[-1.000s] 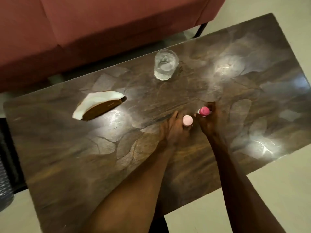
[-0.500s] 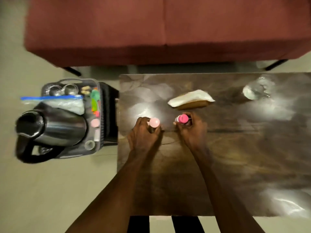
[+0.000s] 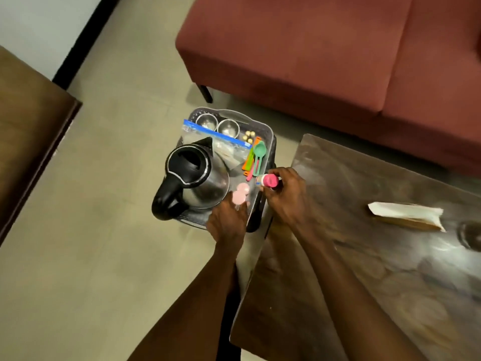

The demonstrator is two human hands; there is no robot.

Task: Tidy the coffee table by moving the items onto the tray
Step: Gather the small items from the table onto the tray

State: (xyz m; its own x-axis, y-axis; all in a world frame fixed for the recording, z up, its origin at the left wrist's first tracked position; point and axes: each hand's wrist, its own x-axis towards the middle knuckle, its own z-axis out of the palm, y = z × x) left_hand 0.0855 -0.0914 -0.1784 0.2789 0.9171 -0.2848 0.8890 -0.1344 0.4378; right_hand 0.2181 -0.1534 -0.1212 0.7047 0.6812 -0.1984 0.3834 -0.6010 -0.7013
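A grey tray [image 3: 269,134] stands left of the dark coffee table [image 3: 364,269]. My left hand [image 3: 229,222] is over the tray's near end, holding a small bottle with a pale pink cap [image 3: 239,197] beside the steel kettle [image 3: 194,178]. Another pale pink cap [image 3: 244,188] shows in the tray just behind it. My right hand [image 3: 286,196] is shut on a small bottle with a bright pink cap [image 3: 270,181], at the tray's right rim. A brown and white paper bag [image 3: 406,214] and a drinking glass [image 3: 469,234] lie on the table.
The tray also holds two steel bowls [image 3: 217,125], a zip bag [image 3: 221,145], coloured measuring spoons [image 3: 256,158] and small gold balls [image 3: 248,135]. A red sofa [image 3: 338,56] is behind the table. A wooden piece of furniture [image 3: 28,126] is at the left.
Both hands carried the two small bottles left from the table to the tray. The view swung left with them, so the bag and glass now sit at the right.
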